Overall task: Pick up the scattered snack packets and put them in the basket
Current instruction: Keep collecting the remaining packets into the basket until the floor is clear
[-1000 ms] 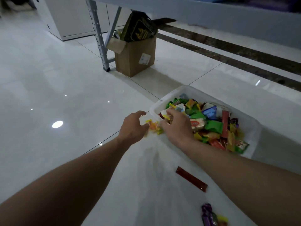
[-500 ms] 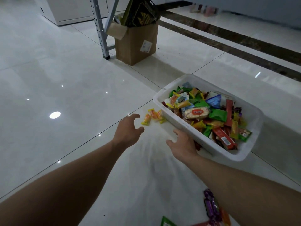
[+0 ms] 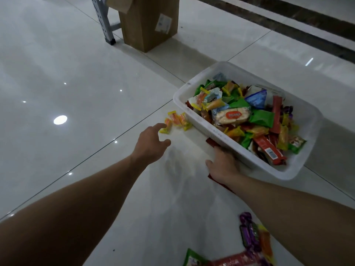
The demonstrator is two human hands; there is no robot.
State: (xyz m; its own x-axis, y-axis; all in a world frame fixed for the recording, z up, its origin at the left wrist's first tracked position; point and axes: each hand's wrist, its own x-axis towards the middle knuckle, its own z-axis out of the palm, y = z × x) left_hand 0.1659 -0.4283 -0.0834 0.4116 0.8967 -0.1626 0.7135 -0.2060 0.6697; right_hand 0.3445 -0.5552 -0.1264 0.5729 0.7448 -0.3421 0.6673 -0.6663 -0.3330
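Observation:
A white plastic basket [image 3: 194, 120] holding several colourful snack packets stands on the tiled floor at centre right. Just left of it lie a few small yellow-orange candies [image 3: 176, 120]. My left hand [image 3: 151, 143] hovers right before them, fingers spread, index tip beside the nearest candy. Against the basket's near wall, my right hand [image 3: 223, 164] lies on a dark red strip packet [image 3: 209, 141], its fingers curled down over it. The strip's ends show past the fingers and under the wrist.
More loose packets lie at the bottom edge: purple ones [image 3: 249, 231], a red one [image 3: 234, 259] and a green one [image 3: 192, 259]. A cardboard box [image 3: 146, 24] and a metal rack leg [image 3: 103, 22] stand at the far side.
My right hand left the basket and came down onto the red strip packet beside it. My left hand opened and stretched toward the yellow-orange candies. The view tilted downward.

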